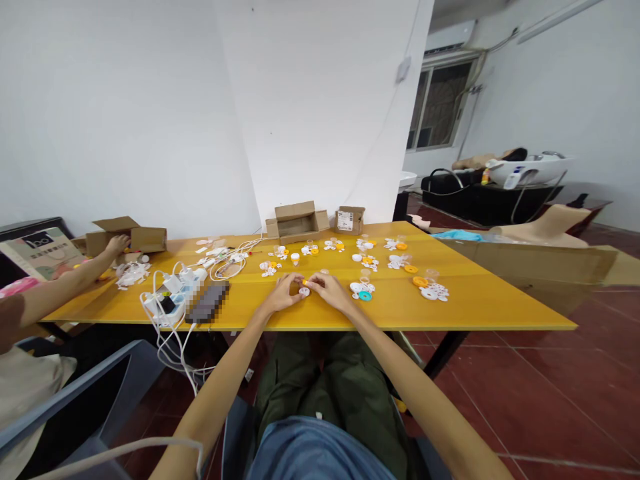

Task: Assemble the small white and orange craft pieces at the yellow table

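Both hands are held low over the near part of the yellow table, fingertips brought close together. The left hand is observed half curled, thumb and fingers set beside a small white round piece; whether that piece is gripped or merely touched cannot be told. By the right hand, thumb and fingers drawn nearly together, a small orange piece is held at the fingertips, just above the white round piece.

Just right of the right hand, a teal ring is noted beside white discs. Farther right, an orange ring is seen among further white parts. Beyond the left hand, a white-and-orange cup is stood upright, backed by an open cardboard box. Left of the left hand, a power strip is crowded with white plugs; farther left, another open box is reached into by a co-worker's hand.
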`<state>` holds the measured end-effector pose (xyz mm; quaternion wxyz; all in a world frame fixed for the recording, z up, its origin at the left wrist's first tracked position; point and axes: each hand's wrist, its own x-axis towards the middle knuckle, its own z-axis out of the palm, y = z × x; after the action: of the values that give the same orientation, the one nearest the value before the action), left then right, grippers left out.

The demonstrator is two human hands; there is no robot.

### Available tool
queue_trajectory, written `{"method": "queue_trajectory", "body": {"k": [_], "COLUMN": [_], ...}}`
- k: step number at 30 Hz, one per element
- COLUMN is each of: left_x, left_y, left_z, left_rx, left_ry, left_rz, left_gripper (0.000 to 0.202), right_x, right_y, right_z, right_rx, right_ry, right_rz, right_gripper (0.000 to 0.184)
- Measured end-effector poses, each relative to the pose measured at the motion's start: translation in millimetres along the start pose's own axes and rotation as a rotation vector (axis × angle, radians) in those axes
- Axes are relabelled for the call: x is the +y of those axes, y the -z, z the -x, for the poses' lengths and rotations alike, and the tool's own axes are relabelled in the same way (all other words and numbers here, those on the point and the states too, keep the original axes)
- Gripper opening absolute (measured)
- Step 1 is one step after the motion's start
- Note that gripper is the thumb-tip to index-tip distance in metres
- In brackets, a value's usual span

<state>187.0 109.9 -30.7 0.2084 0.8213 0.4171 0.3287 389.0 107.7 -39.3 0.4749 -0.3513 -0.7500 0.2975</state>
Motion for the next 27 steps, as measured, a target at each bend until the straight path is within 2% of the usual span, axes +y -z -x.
{"method": "queue_trajectory", "body": {"k": [17, 27], "left_x": [-13, -2], "left_y": [-3.9, -0.6], "left_z": [-3, -2], "left_rx": [0.002, -0.001], "left_ry": [-0.043, -0.018], "left_rz": [0.100, 0.075], "left_gripper": [0.045, 0.041], "right_x": [-2, -1], "right_y": [0, -2], "right_z": [0, 3], "right_rx": [-0.052, -0.072], "right_ry": [-0.033, 0.062], "right_rz": [0.011, 0.138], "right_gripper": [0.010, 0.007]}}
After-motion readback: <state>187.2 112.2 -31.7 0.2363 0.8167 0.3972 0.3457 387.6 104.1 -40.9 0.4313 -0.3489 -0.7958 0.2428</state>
